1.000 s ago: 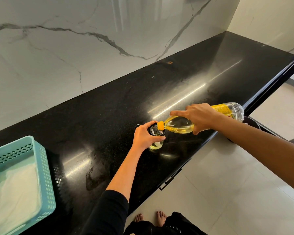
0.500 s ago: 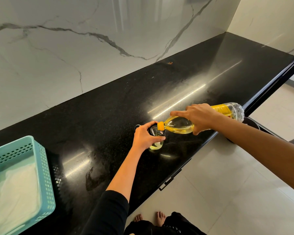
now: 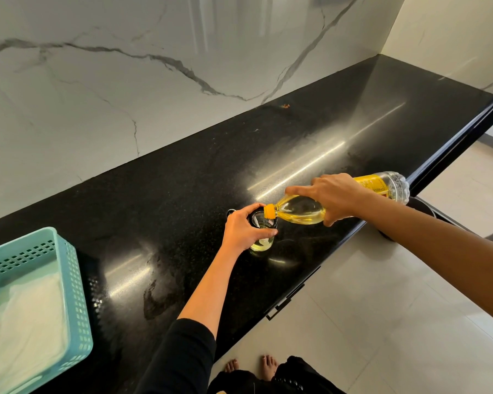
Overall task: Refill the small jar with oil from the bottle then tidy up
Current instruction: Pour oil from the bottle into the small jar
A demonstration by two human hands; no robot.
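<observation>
A: What's nearest the camera?
B: Bare feet (image 3: 249,366) on the pale floor tiles (image 3: 382,322), then a black sleeve (image 3: 182,356) on the left arm. At the near left a teal basket (image 3: 77,308) sits on the black counter (image 3: 182,180), with a white cloth (image 3: 23,325) lying inside it.

A: And the jar?
B: The small jar (image 3: 263,240) stands upright on the counter, close to its front edge. The left hand (image 3: 244,227) wraps it, fingers (image 3: 261,233) clamped around the glass just under the dark rim. Pale yellow oil (image 3: 261,245) shows in the bottom.

A: Where's the bottle?
B: The bottle (image 3: 302,213) is tipped almost flat in the right hand (image 3: 336,199), fingers closed round its middle, forefinger stretched along the top. Its orange neck (image 3: 269,211) sits right over the jar's mouth; the base points right, past the counter edge.

A: Beyond that?
B: A white marble wall (image 3: 125,95) with grey veins rises behind the counter
</observation>
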